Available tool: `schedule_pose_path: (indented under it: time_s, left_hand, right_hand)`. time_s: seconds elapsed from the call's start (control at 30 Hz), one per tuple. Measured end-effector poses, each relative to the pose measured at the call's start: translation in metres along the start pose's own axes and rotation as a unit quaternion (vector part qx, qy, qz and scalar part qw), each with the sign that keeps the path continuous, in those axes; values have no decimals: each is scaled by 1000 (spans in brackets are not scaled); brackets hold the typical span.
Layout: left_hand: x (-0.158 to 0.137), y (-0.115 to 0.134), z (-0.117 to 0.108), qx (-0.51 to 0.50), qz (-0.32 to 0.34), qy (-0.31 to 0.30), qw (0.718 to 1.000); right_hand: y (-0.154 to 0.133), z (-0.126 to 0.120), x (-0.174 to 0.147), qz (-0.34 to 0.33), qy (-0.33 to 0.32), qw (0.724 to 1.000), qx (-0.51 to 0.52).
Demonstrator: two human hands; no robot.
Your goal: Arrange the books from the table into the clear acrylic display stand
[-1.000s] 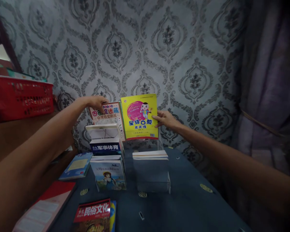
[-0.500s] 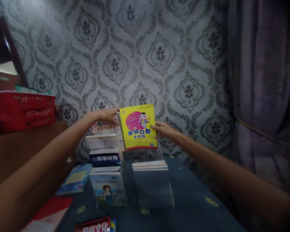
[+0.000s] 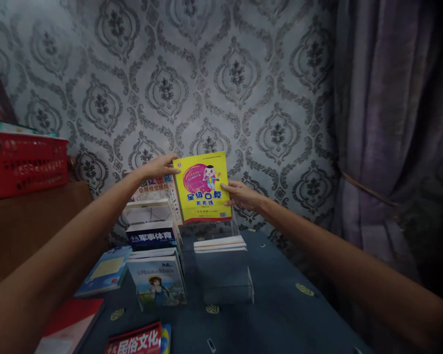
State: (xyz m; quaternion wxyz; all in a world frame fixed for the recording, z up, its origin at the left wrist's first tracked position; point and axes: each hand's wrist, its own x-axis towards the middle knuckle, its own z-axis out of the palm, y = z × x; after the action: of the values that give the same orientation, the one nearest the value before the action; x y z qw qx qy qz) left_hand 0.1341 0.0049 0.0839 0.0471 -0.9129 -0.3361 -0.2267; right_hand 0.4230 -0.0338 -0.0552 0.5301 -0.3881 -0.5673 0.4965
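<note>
A yellow workbook with a pink circle and a cartoon child on its cover stands upright at the back of the stand. My left hand grips its upper left corner, fingers at the top edge. On the other side my right hand pinches its right edge, thumb on the cover. Just behind and left of it is a pale book with colourful title characters. In front, at left, stand a dark blue book and a light blue book with a girl on the cover.
Books with a plain grey-blue front stand in a clear holder. Lying on the dark table cover are a blue book, a red-and-pink book and a red book. A red basket sits on a brown box at left.
The view has shifted slightly, so everything appears further left. My left hand now sits closer on the yellow workbook's corner; my right hand still holds its right edge.
</note>
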Motion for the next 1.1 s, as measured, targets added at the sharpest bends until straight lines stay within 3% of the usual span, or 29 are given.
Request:
schedule_pose_path:
  time_s: [0.17, 0.37, 0.53, 0.63, 0.73, 0.8, 0.9, 0.97, 1.03, 1.1]
  left_hand:
    - [4, 9, -1, 14, -54, -6, 998]
    - [6, 17, -1, -67, -121, -3, 990]
    - [4, 22, -5, -113, -167, -38, 979]
    - [3, 22, -6, -104, -161, -49, 980]
    - [3, 18, -6, -48, -105, -40, 993]
    - [1, 14, -7, -11, -66, -27, 997]
    - [-11, 0, -16, 19, -60, -21, 998]
    - [-25, -15, -27, 47, -89, -20, 995]
    - [-41, -31, -36, 53, -125, -16, 991]
    - [-58, -48, -39, 3, -151, 3, 989]
  right_hand:
    - [0, 0, -2, 38, -14, 997, -63]
    - [10, -1, 5, 23, 2, 999, -38]
    - [5, -2, 8, 35, -9, 998, -51]
    - [-6, -1, 9, 30, 15, 997, -64]
    - [-18, 4, 9, -23, 82, 985, -152]
    - [-27, 13, 7, -83, 179, 940, -277]
    - [-42, 37, 1, -241, 284, 811, -451]
    - [-53, 59, -1, -357, 263, 722, -531]
    - [-65, 81, 1, -427, 213, 645, -597]
    - [-76, 101, 10, -440, 169, 599, -647]
